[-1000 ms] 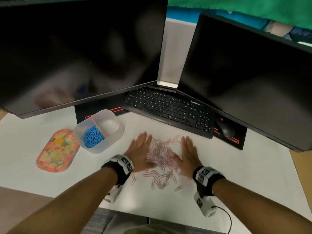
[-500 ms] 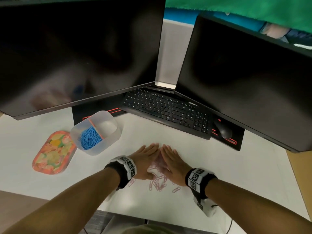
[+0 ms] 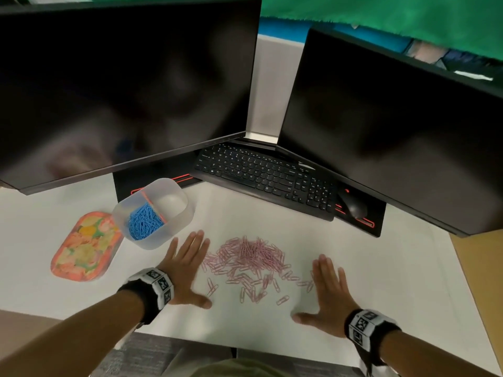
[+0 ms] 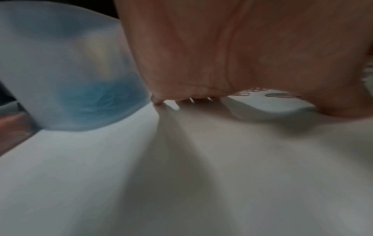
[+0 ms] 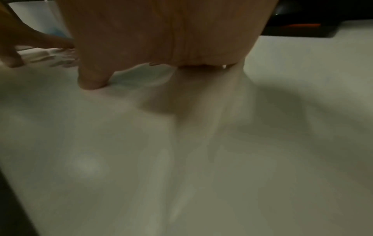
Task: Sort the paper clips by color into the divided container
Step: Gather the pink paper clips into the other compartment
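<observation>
Lay flat and spread on the table — left hand and right hand, holding nothing, flanking pink paper clips; blue paper clips in divided container — left compartment.

white desk | two dark monitors | green backdrop | dim light
</observation>
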